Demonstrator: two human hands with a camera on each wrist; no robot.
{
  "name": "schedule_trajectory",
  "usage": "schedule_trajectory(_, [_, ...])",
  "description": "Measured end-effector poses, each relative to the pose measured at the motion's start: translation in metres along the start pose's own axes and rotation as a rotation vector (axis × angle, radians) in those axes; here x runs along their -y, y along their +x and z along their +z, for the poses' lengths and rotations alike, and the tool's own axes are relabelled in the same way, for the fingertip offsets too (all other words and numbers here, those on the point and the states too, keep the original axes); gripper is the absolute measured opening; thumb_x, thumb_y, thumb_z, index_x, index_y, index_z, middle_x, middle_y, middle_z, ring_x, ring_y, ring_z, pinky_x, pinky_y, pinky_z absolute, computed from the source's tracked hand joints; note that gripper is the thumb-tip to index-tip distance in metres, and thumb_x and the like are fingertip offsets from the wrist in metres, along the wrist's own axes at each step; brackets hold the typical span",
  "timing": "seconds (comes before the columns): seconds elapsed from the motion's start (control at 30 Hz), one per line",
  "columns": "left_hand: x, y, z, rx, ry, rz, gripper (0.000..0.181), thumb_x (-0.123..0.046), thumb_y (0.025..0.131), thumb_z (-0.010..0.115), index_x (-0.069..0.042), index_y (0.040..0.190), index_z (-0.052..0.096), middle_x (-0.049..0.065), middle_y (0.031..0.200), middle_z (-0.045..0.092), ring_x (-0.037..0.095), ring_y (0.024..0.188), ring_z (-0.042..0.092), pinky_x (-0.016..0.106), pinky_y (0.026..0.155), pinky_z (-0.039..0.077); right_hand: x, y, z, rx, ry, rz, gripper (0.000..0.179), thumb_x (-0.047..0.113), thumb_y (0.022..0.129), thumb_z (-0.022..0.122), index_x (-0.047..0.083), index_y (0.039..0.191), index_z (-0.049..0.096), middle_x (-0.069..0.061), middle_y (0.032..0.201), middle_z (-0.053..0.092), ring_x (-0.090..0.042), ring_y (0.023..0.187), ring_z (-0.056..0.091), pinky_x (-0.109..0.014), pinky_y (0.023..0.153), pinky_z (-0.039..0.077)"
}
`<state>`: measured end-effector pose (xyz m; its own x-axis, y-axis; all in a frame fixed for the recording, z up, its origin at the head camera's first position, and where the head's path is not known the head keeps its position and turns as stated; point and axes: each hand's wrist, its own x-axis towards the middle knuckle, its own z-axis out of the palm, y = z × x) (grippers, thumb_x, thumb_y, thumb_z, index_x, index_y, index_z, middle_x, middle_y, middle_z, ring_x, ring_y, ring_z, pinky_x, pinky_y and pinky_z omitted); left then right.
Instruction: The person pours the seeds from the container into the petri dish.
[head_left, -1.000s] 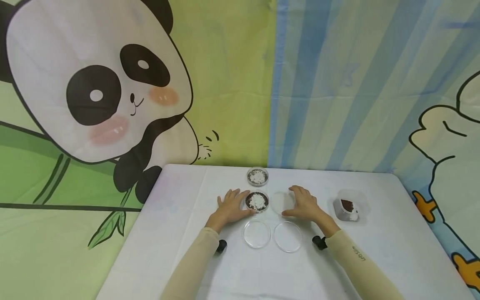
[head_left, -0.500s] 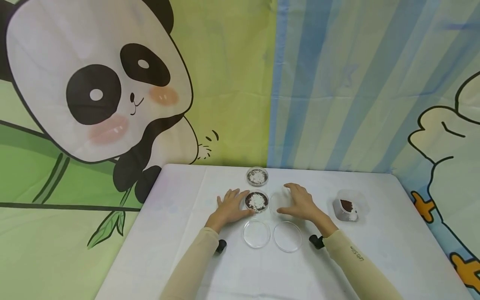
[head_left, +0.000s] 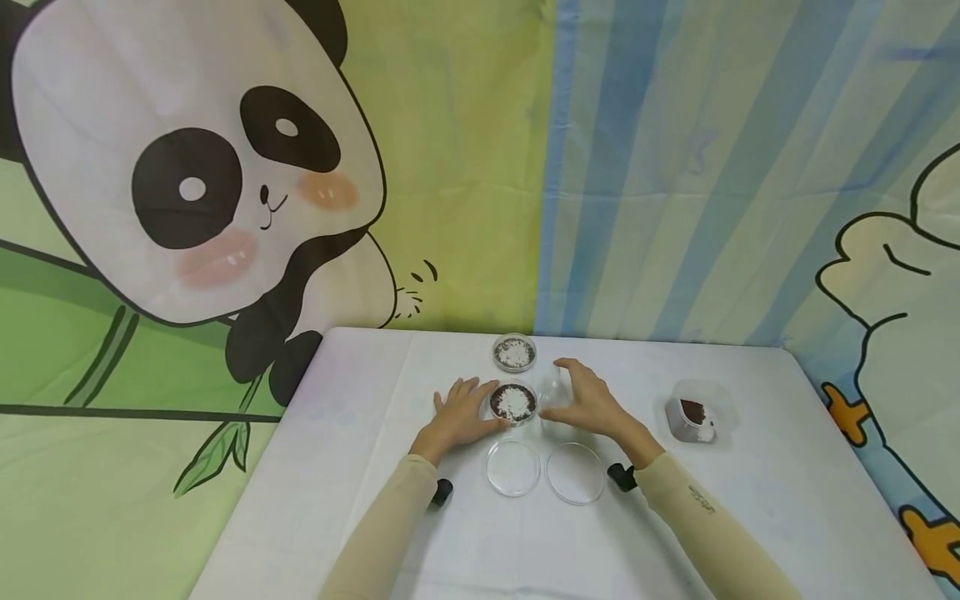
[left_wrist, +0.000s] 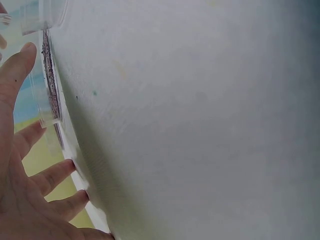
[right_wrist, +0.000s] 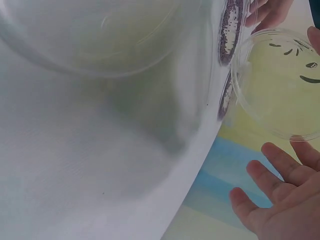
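Note:
A clear petri dish holds dark brown grains topped with white powder. My left hand spans its left side, with thumb and forefinger against the rim; in the left wrist view the dish sits between those two, the other fingers spread. Just to the right, my right hand holds a clear round petri dish lid by its edges. That lid stands tilted in the right wrist view, the thumb mostly cut off by the frame, the other fingers loose.
A second filled petri dish stands behind. Nearer me lie two clear round dish pieces, one on the left and one on the right. At the right is a clear tub with brown and white material.
My right hand has moved left with the lid, bringing it beside the filled petri dish and tilting it up. The left hand has stayed at the dish.

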<state>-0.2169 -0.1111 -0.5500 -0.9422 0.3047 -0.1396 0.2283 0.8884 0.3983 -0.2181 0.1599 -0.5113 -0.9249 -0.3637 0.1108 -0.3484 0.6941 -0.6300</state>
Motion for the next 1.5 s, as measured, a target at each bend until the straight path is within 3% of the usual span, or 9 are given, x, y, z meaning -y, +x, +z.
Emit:
schedule_trajectory(0.4, [-0.001, -0.003, -0.002, 0.003, -0.008, 0.001, 0.085, -0.069, 0.084, 0.064, -0.031, 0.155, 0.037, 0.015, 0.16, 0.029, 0.044, 0.148, 0.017, 0.076, 0.108, 0.008, 0.011, 0.015, 0.014, 0.044, 0.122, -0.058, 0.096, 0.032, 0.075, 0.088, -0.001, 0.148, 0.034, -0.022, 0.148, 0.045, -0.041, 0.135, 0.043, -0.056, 0.108, 0.038])
schedule_trajectory(0.7, [0.001, -0.003, 0.0, 0.006, -0.011, -0.002, 0.087, -0.071, 0.084, 0.064, -0.031, 0.156, 0.037, 0.014, 0.161, 0.028, 0.043, 0.148, 0.016, 0.077, 0.107, 0.007, 0.011, 0.022, 0.027, 0.08, 0.148, -0.092, 0.1, 0.033, 0.077, 0.087, 0.001, 0.153, 0.03, -0.02, 0.152, 0.039, -0.045, 0.128, 0.049, -0.055, 0.1, 0.045])
schedule_trajectory(0.9, [0.003, -0.003, 0.0, -0.005, -0.01, 0.0, 0.086, -0.07, 0.084, 0.065, -0.031, 0.155, 0.037, 0.014, 0.16, 0.03, 0.043, 0.147, 0.017, 0.077, 0.107, 0.008, 0.012, 0.03, 0.033, 0.112, 0.142, -0.113, 0.1, 0.032, 0.078, 0.088, 0.001, 0.153, 0.03, -0.018, 0.154, 0.036, -0.044, 0.13, 0.047, -0.054, 0.102, 0.044])
schedule_trajectory(1.13, [0.0, -0.004, -0.003, 0.0, -0.015, 0.006, 0.086, -0.071, 0.084, 0.064, -0.031, 0.155, 0.037, 0.015, 0.16, 0.029, 0.044, 0.147, 0.017, 0.078, 0.106, 0.008, 0.017, 0.034, 0.037, 0.15, 0.099, -0.105, 0.1, 0.031, 0.079, 0.087, 0.002, 0.154, 0.029, -0.021, 0.155, 0.034, -0.039, 0.143, 0.032, -0.056, 0.112, 0.032])
schedule_trajectory(1.5, [0.001, -0.002, -0.003, 0.005, -0.011, 0.01, 0.09, -0.075, 0.084, 0.06, -0.027, 0.156, 0.037, 0.014, 0.16, 0.03, 0.043, 0.147, 0.018, 0.078, 0.106, 0.009, 0.023, 0.041, 0.038, 0.184, 0.0, -0.115, 0.102, 0.034, 0.077, 0.088, 0.0, 0.154, 0.03, -0.021, 0.153, 0.038, -0.042, 0.138, 0.038, -0.062, 0.107, 0.035])
